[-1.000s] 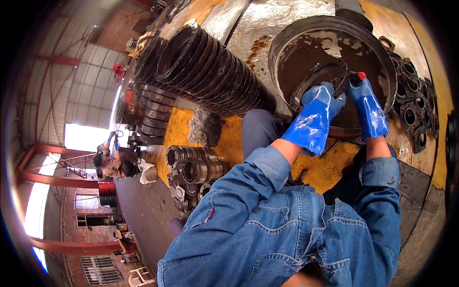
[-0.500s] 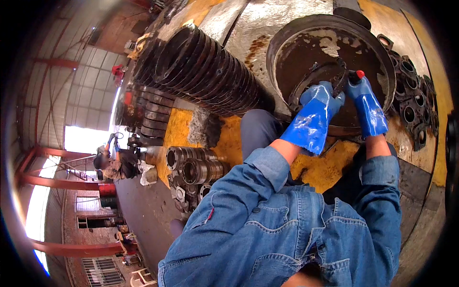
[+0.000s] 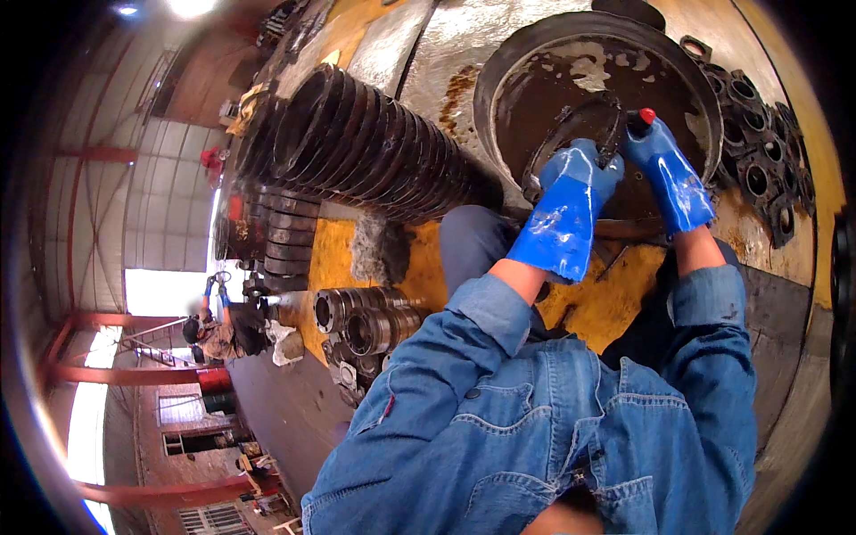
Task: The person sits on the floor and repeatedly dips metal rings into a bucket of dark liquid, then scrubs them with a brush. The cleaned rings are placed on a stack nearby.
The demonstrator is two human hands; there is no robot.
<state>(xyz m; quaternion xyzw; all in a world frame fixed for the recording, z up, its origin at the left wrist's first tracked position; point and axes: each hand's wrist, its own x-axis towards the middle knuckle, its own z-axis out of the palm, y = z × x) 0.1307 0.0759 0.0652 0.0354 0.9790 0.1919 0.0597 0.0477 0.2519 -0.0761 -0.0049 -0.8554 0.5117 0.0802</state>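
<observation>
Both my hands wear long blue rubber gloves and work over a wide round basin [image 3: 484, 111] of dark, murky liquid with pale foam. My left hand [image 3: 580, 169] is closed on the near side of a thin, dark, wet ring [image 3: 571, 118], held tilted within the basin. Just to its right, my right hand [image 3: 655, 156] grips a dark tool with a red end [image 3: 646, 116]. The tool's working end is hidden, so its kind cannot be made out. It is close to the ring's right side.
Left of the basin leans a long stack of dark rings [image 3: 383, 138]. Nearer are a grey fibrous clump [image 3: 376, 248] and machined metal cylinders [image 3: 370, 328]. Dark plates with round holes [image 3: 758, 178] lie right of the basin. Far left, a co-worker [image 3: 227, 332] holds up a ring.
The view has shifted slightly, so the basin and my hands sit a little further left and higher. My grips on the ring and the tool look the same.
</observation>
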